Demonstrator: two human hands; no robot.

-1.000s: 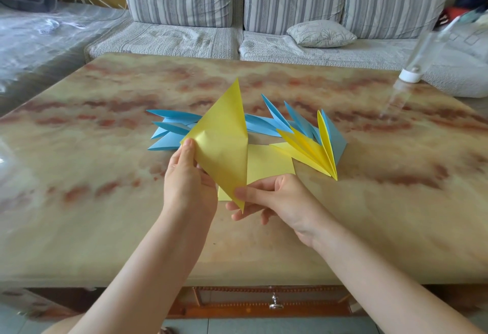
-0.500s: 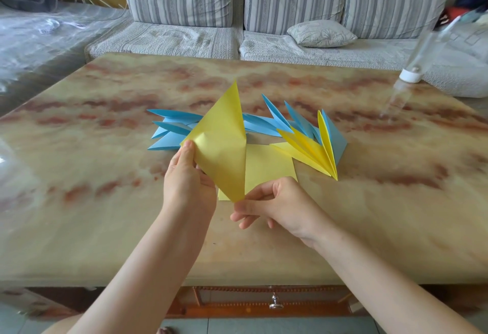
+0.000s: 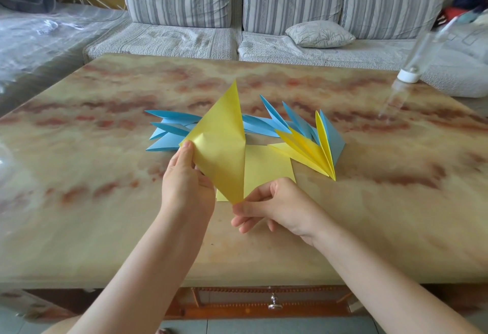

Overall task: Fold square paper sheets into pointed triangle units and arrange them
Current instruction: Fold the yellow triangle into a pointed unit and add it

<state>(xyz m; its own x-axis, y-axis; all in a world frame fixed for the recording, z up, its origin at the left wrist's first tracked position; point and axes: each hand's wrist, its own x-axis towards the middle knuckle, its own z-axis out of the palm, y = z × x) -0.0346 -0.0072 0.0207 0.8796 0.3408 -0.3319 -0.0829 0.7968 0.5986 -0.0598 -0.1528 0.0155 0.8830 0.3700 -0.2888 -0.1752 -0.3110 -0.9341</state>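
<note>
I hold a yellow paper sheet (image 3: 220,146), partly folded into a pointed kite shape, upright above the table. My left hand (image 3: 186,180) pinches its left corner. My right hand (image 3: 274,206) pinches its bottom tip between thumb and forefinger. Flat yellow sheets (image 3: 266,172) lie on the table behind it. Several folded blue pointed units (image 3: 171,132) fan out in a row at the back, and several folded yellow units (image 3: 311,152) stand fanned to the right, next to more blue ones (image 3: 332,140).
The marble-patterned table (image 3: 105,201) has a drawer with a metal knob (image 3: 273,304) below its front edge. A clear plastic bottle (image 3: 420,56) stands upside down on its white cap at the back right. A striped sofa (image 3: 237,11) with a cushion lies beyond.
My right hand has slid down to the sheet's bottom tip and curled its fingers in tighter. The sheet and my left hand have barely moved.
</note>
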